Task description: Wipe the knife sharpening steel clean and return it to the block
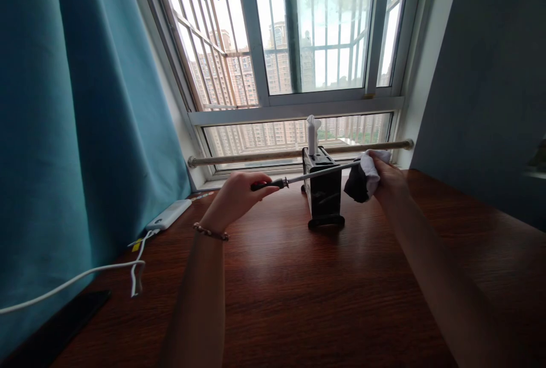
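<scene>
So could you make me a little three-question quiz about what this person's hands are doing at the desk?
1. True or false: the left hand grips the black handle of the screwdriver.
2. What does the right hand hold against the tip end of the screwdriver's metal shaft?
A. a black and white cloth
B. a sponge
C. a paintbrush
3. Fill in: the black box-like holder stands on the wooden ____, behind the screwdriver.

Key:
1. True.
2. A; the cloth is bunched around the shaft's far end.
3. Table. The white power bank with its cable lies on it too, at the left near the curtain.
</scene>
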`<state>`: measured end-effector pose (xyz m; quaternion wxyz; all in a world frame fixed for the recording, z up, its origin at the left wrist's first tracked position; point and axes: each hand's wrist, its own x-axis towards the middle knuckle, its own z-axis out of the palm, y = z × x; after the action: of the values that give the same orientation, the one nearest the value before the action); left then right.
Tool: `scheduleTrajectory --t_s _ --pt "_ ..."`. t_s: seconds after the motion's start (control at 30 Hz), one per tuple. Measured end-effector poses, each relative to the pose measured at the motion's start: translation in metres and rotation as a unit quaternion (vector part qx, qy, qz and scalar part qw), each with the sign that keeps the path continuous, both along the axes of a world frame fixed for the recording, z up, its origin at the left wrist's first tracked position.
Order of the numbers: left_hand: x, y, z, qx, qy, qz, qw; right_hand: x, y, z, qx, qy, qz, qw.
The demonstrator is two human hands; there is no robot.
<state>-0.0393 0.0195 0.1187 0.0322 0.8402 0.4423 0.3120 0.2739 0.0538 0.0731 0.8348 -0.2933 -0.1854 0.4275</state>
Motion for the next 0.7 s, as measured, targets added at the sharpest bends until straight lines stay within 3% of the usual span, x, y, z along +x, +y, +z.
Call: scheduleTrajectory --t_s 0.23,0.47,0.7 --pt "0.005 -0.004 -0.001 -0.105 -0.035 -0.076 0.991 -0.006 -0.011 0.01 0.006 0.013 -0.017 1.0" --pt "0.013 -0.01 -0.001 -0.285 -0.093 -0.091 0.95 -0.009 -0.009 0.004 0.079 0.033 0.014 0.996" --pt "0.015 -0.012 0.0 -0.265 -0.113 -0.056 0.956 -0.007 0.0 -0.001 0.162 0.001 0.119 0.979"
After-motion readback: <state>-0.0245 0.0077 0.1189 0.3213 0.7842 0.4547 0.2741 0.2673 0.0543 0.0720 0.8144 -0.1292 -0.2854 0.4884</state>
